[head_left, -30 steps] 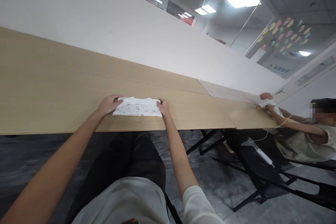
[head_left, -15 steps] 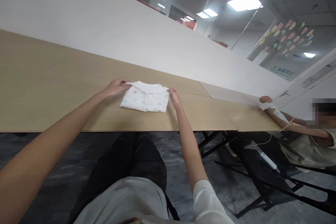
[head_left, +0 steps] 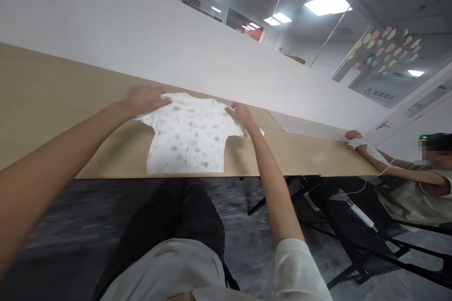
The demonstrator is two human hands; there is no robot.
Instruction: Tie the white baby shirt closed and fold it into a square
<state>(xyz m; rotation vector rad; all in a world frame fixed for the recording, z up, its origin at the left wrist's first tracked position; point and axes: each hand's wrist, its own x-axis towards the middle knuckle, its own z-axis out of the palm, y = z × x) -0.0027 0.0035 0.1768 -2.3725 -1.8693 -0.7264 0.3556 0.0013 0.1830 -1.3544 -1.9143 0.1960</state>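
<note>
A small white baby shirt (head_left: 190,136) with a scattered print and a front seam lies unfolded on the wooden table (head_left: 88,89), its hem near the front edge. At its upper left, my left hand (head_left: 146,99), somewhat blurred, is closed with the fingertips on the shoulder by the collar. My right hand (head_left: 241,115) pinches the opposite shoulder. The short sleeves stick out to both sides, partly hidden under my hands.
A low white wall (head_left: 141,33) runs behind the table, with glass above it. To the right, a person (head_left: 431,183) handles a baby doll (head_left: 356,141) in printed cloth. Black folding chairs (head_left: 356,225) stand there, one with a white power strip (head_left: 362,216) and cable.
The shirt has gone from folded in half to opened out, its lower part now reaching toward the table's front edge. Both my hands have moved apart and slightly up, away from me.
</note>
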